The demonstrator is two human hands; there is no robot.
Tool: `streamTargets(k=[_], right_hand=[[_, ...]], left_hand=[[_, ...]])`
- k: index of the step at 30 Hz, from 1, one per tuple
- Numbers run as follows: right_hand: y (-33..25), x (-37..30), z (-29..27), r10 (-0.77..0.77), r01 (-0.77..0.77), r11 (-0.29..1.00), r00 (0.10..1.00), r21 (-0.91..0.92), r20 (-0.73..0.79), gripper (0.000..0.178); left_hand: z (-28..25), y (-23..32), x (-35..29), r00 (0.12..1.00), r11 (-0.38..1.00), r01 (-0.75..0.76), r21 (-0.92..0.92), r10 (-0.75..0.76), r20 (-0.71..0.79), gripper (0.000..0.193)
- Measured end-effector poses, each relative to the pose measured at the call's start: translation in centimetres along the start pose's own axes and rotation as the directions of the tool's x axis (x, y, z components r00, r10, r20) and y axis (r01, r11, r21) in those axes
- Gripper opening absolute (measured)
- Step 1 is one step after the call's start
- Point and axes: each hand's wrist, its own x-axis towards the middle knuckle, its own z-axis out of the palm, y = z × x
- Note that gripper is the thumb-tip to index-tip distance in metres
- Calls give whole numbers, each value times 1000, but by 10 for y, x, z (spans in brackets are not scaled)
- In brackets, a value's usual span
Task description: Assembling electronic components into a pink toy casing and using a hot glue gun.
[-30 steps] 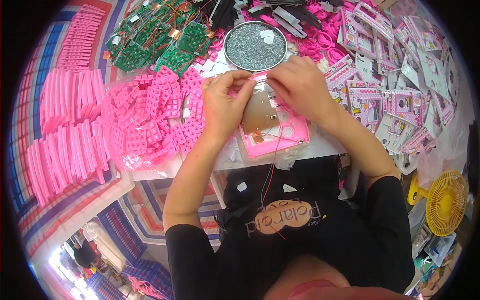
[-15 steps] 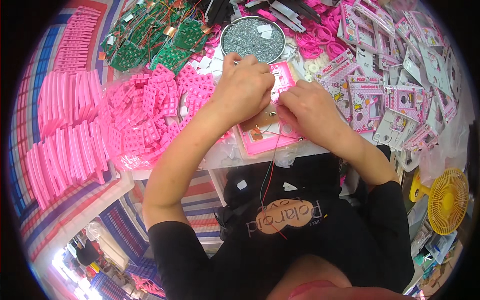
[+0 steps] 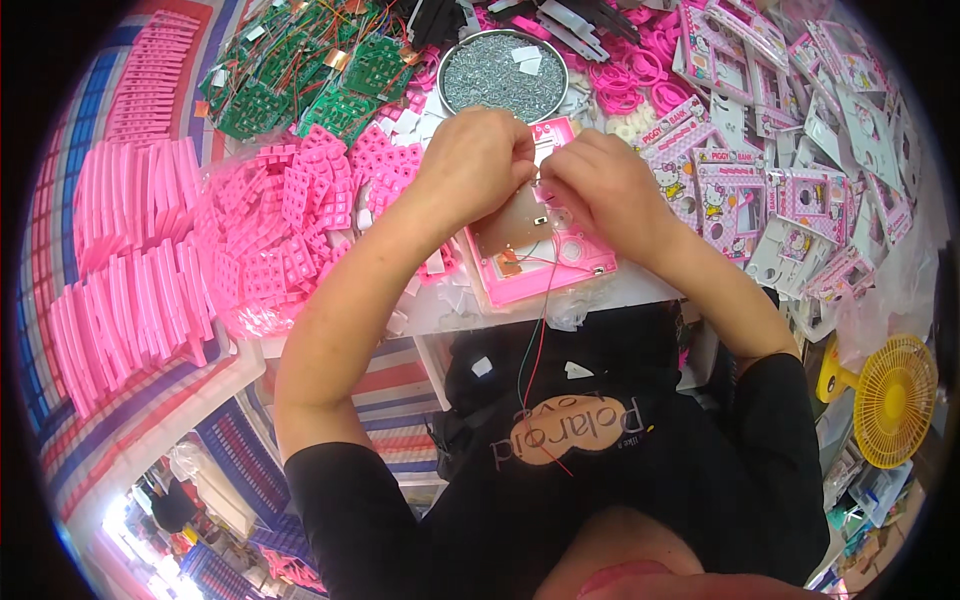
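Note:
A pink plastic panel (image 3: 520, 290) lies on the work surface in front of me, with a brown circuit board (image 3: 497, 232) set over its left part. Above the board, my left hand (image 3: 475, 162) and my right hand (image 3: 602, 185) are closed, their fingertips pinched close together. Something small and dark shows between them, too tiny to name. Thin red and dark wires (image 3: 543, 325) trail from the board over the edge and down across my black shirt. My fingers hide the middle of the panel.
A round metal dish of screws (image 3: 490, 75) stands just beyond my hands. Pink button pads (image 3: 310, 200), green circuit boards (image 3: 290, 85) and stacked pink plates (image 3: 130, 310) fill the left. Printed white-and-pink face panels (image 3: 740, 200) are heaped at right, above a yellow fan (image 3: 895, 400).
My left hand has lowered slightly from near the screw dish toward the panel. My right hand has shifted up and left, so the fingertips now meet over the board's upper end.

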Motion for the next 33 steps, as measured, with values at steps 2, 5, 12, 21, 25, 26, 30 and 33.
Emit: streamTargets(k=[2,5,12,21,25,26,30,33], right_hand=[[4,1,6,-12,15,999,997,34,-82,14],[5,3,10,11,-8,1000,994,28,-104,12],[13,1,-13,-162,164,986,970,5,180,16],[10,4,-17,-198,220,975,935,-41,294,24],[7,10,-22,-145,150,989,923,13,356,27],[8,9,-22,-120,115,993,946,34,301,25],[-1,-2,-7,-79,91,993,987,-78,142,24],[-19,-4,-2,-57,104,956,983,-274,176,26]], left_hand=[[0,2,0,999,999,33,7,-33,3,17],[2,4,-2,998,998,8,59,-5,-58,16],[5,-6,-3,993,995,-88,37,90,-72,14],[2,-17,-1,943,919,-326,224,334,-1,10],[12,-16,-6,941,869,-312,383,337,3,11],[14,-16,-7,943,875,-305,376,331,-6,11],[17,-14,-10,954,899,-269,346,298,-34,12],[18,-12,-13,959,912,-246,327,279,-56,11]])
